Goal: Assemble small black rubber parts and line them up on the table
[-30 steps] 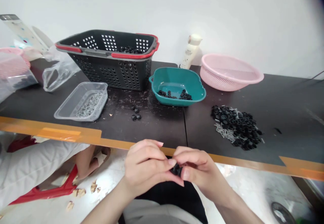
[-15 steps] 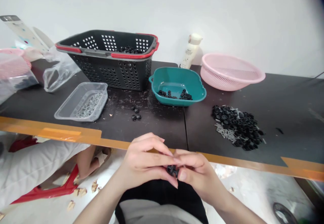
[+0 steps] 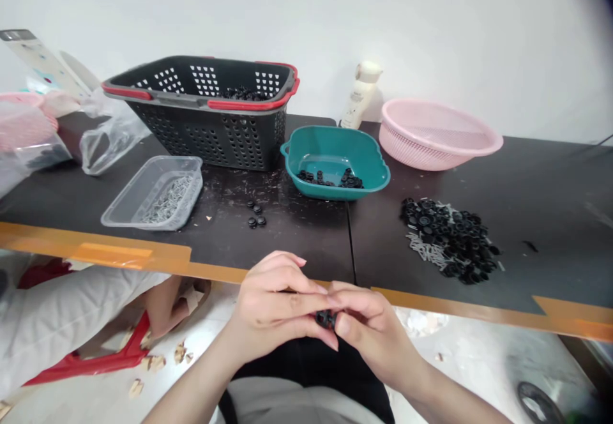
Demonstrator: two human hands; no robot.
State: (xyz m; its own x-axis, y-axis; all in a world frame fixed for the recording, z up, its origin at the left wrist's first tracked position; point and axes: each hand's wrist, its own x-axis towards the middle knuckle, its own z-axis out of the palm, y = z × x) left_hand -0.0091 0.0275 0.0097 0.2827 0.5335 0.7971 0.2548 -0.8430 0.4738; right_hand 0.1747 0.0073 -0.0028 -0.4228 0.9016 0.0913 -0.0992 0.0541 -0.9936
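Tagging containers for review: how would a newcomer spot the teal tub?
Find the dark table. Between the black basket on the left and the pink basket on the right, in front of the pale bottle, sits the tub. Unlike both baskets, it is teal and solid-walled.

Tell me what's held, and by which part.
A small black item, held between left hand and right hand; which part is gripped cannot be told.
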